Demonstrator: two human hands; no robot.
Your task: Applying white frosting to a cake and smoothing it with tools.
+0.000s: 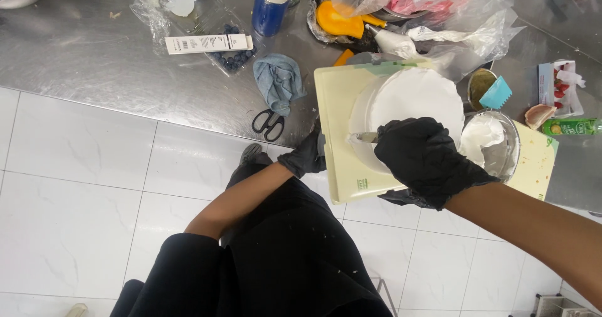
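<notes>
Steel worktop [94,60]: left hand [305,157] grips the cream board [342,166], steadying it; right hand [423,157] clasps a spatula [364,137] against the white cake [407,100].

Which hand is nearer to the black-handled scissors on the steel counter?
Left. The left hand grips the cutting board's near-left edge, just right of the scissors. The right hand is farther right, holding a spatula against the white cake.

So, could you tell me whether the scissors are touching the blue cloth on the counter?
Touching: the head view shows the scissors with their blades tucked under the lower edge of the blue cloth, no gap between them.
</notes>
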